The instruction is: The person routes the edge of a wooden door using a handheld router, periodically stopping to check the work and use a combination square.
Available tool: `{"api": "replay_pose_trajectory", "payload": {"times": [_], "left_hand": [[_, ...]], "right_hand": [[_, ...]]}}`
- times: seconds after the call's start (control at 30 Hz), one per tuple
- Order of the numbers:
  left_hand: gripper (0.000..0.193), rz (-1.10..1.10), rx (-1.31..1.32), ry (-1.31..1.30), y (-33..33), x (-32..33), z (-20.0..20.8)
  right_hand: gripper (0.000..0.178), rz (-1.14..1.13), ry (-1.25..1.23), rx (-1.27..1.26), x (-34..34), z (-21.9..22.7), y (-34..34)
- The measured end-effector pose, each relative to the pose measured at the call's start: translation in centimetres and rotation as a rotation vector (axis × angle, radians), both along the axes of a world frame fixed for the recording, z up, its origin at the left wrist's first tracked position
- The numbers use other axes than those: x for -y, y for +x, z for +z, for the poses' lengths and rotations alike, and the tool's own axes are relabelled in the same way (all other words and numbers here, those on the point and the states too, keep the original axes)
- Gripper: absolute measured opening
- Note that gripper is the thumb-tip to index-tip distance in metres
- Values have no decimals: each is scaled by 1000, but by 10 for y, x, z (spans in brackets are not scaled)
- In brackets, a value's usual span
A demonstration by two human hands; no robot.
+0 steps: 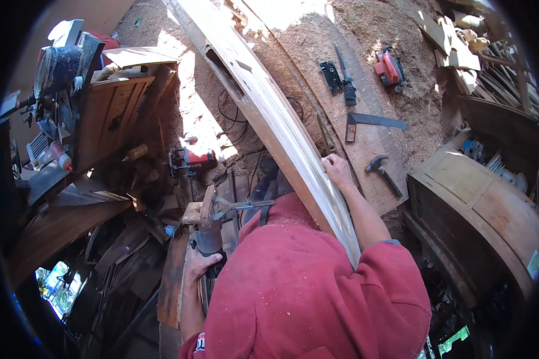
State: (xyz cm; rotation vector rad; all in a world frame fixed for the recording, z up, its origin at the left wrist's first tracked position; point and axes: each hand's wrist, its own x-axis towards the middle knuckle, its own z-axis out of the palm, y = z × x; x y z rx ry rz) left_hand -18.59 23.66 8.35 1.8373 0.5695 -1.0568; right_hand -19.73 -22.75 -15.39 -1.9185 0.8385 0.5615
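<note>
My left hand (pixel 199 261) is wrapped round the body of a handheld router (pixel 208 239), held low beside my red shirt. The router has a grey motor housing, a wooden base piece (pixel 206 203) and a metal bar sticking out to the right; its cutter cannot be made out. A long wooden beam (pixel 281 113) with rectangular slots runs from the far side down to my body, its upper face brightly lit. My right hand (pixel 338 170) grips the beam's right edge with curled fingers. The router is to the left of the beam, apart from it.
On a board at right lie a hammer (pixel 384 175), a try square (pixel 377 121), a sheathed knife (pixel 346 84) and a black flat box (pixel 330 77). Red power tools (pixel 389 67) rest on sawdust. Cables lie left of the beam. Wooden cabinets (pixel 479 185) flank both sides.
</note>
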Motion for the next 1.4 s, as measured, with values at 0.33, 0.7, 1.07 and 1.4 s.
{"api": "replay_pose_trajectory", "payload": {"times": [0.33,0.7,1.07,1.4], "left_hand": [[62,106,13,-81,-25,-9,-5],[75,66,-91,-65,-15,2,8],[85,49,30,-37,-17,4,17],[79,19,225,-60,-23,3,30]], "right_hand": [[34,208,-131,-95,30,-43,-50],[29,128,-143,-54,44,-76,-79],[30,212,-117,7,37,-83,-67],[21,-34,-25,329,-4,24,24]]}}
